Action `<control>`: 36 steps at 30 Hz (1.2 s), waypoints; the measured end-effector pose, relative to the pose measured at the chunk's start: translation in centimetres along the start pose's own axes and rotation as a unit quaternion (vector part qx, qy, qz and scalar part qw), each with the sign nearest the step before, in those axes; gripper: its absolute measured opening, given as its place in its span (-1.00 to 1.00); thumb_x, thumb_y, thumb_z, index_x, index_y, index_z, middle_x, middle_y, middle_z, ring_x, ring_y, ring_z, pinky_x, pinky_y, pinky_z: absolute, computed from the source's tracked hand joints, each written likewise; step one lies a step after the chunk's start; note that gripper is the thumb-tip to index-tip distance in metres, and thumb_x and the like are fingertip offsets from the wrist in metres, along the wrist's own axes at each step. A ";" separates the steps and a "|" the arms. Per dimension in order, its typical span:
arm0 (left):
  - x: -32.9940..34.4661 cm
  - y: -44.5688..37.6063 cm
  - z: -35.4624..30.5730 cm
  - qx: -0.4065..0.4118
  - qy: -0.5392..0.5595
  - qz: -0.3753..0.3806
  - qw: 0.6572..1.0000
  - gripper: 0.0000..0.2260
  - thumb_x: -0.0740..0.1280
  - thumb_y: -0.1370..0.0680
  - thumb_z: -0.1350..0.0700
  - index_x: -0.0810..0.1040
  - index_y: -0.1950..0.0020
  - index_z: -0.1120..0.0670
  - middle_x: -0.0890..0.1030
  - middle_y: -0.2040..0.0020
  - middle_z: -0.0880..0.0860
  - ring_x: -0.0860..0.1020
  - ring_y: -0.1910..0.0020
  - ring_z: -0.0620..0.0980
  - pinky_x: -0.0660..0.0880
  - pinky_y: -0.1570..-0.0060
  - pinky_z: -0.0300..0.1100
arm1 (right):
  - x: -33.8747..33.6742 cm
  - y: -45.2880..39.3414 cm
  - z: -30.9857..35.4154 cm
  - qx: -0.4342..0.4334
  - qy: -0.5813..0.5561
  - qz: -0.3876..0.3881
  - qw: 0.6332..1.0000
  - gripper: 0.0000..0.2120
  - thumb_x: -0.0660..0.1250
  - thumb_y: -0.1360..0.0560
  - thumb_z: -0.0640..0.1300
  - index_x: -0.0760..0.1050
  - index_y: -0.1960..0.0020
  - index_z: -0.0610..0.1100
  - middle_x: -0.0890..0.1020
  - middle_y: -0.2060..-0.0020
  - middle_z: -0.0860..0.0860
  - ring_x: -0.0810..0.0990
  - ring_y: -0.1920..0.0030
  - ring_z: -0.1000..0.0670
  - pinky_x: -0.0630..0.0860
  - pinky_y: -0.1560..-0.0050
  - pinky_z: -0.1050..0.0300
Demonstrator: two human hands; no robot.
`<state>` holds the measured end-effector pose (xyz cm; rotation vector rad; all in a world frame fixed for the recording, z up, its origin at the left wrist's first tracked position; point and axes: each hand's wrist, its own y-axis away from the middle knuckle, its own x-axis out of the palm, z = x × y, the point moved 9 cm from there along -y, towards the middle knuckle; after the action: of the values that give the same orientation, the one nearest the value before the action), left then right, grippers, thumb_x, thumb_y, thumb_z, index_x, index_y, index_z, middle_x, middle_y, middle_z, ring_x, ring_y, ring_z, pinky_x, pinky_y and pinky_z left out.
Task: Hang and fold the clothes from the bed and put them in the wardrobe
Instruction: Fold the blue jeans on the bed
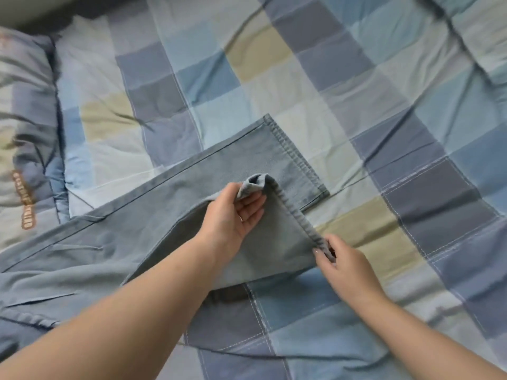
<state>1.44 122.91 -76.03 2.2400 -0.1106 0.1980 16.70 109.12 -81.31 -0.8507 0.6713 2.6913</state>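
- Presently, far left: a rolled quilt [24, 133] with orange lettering lies along the edge of the bed; not part of my job.
- Next right: blue-grey trousers [115, 242] lie spread across the checked bedsheet [411, 187], waist end running off the left side of the view. The far leg [274, 157] lies flat, its hem toward the middle of the bed.
- Centre: my left hand [233, 215] pinches one corner of the near leg's hem [290, 209], fingers curled round the bunched cloth, corner lifted off the far leg.
- Right of that: my right hand [340, 264] pinches the other corner of the same hem, thumb and fingertips closed on the stitched edge, low near the sheet.
- Step in hand, as I read it: folding the trousers, laying the near leg onto the far one.
- Next move calls for carrying both corners up and across together, keeping the hem taut, and matching it to the far hem before letting go.
- Upper right: a pillow [480, 37] in the same check. The wardrobe is not in view.
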 end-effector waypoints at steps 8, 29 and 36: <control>3.4 -6.4 -9.2 0.091 -0.129 -0.056 0.986 -0.86 0.22 -0.56 0.08 0.49 0.18 0.03 0.50 0.50 -0.10 0.61 0.31 -0.14 0.48 0.22 -0.23 | -2.5 -6.8 1.6 0.114 -0.207 -0.063 0.970 -0.79 0.31 -0.54 0.00 0.50 0.13 -0.15 0.55 0.38 0.06 0.60 0.35 0.09 0.52 0.18 0.09; 3.0 -6.3 2.3 0.417 -0.674 -0.014 0.610 -0.77 0.37 -0.41 -0.05 0.50 0.08 0.07 0.53 -0.13 0.10 0.46 -0.18 0.13 0.40 -0.16 -0.02 | -2.3 -12.1 -3.2 0.158 -0.063 -0.097 0.981 -0.69 0.30 -0.51 0.08 0.57 -0.17 -0.03 0.44 -0.20 -0.07 0.43 -0.20 -0.05 0.30 -0.20 0.19; -3.1 -3.7 7.5 0.414 -0.747 -0.060 0.517 -0.44 0.40 -0.30 0.29 0.49 -0.25 -0.08 0.39 -0.39 0.24 0.34 -0.37 0.24 0.23 -0.33 0.27 | -1.0 -13.2 -3.4 0.152 -0.199 0.003 0.968 -0.83 0.36 -0.50 0.01 0.63 0.08 -0.08 0.66 0.15 -0.08 0.54 0.11 0.02 0.45 0.04 0.13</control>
<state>-0.31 119.40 -84.07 2.5037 -0.9151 -2.2641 23.80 118.76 -87.80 -0.2222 0.9459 2.5539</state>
